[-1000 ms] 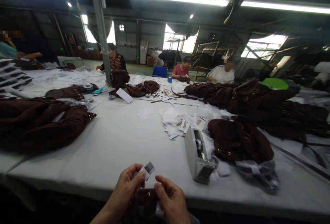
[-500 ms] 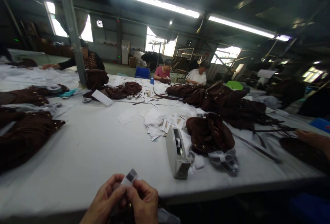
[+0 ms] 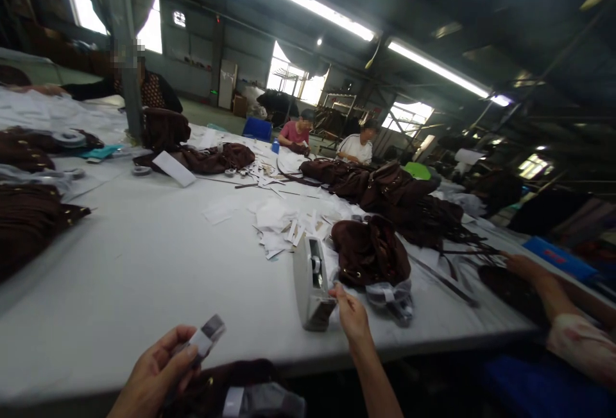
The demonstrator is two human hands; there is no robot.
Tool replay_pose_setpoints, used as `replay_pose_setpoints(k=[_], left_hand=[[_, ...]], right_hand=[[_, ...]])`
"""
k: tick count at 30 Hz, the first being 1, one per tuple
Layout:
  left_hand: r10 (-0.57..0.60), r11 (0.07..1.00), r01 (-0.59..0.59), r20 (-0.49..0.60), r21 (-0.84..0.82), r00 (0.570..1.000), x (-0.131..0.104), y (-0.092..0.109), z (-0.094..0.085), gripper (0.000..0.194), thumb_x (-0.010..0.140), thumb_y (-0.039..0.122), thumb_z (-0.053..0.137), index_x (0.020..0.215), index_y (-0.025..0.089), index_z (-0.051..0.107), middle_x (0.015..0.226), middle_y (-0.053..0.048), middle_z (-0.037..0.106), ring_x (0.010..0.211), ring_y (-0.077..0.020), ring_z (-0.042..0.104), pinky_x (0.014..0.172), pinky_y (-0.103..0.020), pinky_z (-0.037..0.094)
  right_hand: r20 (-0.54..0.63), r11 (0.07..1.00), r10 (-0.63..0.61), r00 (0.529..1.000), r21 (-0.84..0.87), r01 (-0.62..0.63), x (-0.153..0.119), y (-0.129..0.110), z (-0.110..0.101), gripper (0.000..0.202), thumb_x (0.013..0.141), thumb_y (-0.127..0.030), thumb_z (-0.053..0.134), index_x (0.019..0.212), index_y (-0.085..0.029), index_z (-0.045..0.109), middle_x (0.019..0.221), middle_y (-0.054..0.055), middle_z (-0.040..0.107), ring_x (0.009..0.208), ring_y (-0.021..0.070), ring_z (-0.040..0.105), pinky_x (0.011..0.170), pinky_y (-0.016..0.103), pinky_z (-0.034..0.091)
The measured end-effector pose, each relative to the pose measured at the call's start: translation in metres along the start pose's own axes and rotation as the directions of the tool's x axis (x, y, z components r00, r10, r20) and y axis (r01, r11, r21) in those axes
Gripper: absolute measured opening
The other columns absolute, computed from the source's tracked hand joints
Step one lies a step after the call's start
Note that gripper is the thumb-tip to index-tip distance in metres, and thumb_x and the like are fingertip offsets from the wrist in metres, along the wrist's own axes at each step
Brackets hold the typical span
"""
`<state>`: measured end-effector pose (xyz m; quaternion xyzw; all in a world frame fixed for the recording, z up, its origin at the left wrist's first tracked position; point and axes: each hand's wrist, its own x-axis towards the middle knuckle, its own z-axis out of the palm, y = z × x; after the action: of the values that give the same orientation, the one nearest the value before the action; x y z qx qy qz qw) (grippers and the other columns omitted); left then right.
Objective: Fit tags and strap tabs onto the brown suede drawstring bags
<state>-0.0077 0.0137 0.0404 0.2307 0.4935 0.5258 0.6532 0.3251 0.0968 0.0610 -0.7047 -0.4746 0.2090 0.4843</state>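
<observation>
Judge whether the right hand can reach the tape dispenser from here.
Probably yes: the right hand is beside the near end of the tape dispenser, with nothing visible in between.

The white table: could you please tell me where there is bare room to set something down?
The widest bare patch lies beyond the left hand, between the brown goods at left, the paper scraps and the tape dispenser. It is crowded right of the tape dispenser, where the right hand, a brown bundle and plastic wrapping sit close together.
</observation>
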Motion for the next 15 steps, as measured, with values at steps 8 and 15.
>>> replay_pose_setpoints(k=[8, 15], left_hand=[[-0.004, 1.0, 0.004, -0.024, -0.004, 1.0, 0.007, -0.009, -0.01, 0.053, 0.057, 0.047, 0.08, 0.094, 0.018, 0.055, 0.049, 0.005, 0.056, 0.039, -0.0057, 0.039, 0.04, -0.014, 0.031], [-0.019, 1.0, 0.019, -0.001, -0.006, 1.0, 0.01, -0.013, -0.012, 0.05, 0.06, 0.047, 0.078, 0.094, 0.019, 0.056, 0.048, 0.006, 0.053, 0.04, -0.006, 0.041, 0.041, -0.014, 0.032]], right_hand=[[0.073, 1.0, -0.02, 0.997, 0.002, 0.02, 0.007, 0.004, 0.013, 0.037, 0.06, -0.052, 0.069, 0.064, -0.015, 0.075, 0.081, 0.012, 0.072, 0.09, 0.0304, 0.063, 0.084, 0.041, 0.045], [-0.046, 0.999, -0.039, 0.998, 0.013, 0.04, -0.017, 0.014, 0.004, 0.036, 0.063, -0.049, 0.068, 0.068, -0.014, 0.074, 0.096, 0.014, 0.065, 0.087, 0.0253, 0.061, 0.075, 0.035, 0.049]])
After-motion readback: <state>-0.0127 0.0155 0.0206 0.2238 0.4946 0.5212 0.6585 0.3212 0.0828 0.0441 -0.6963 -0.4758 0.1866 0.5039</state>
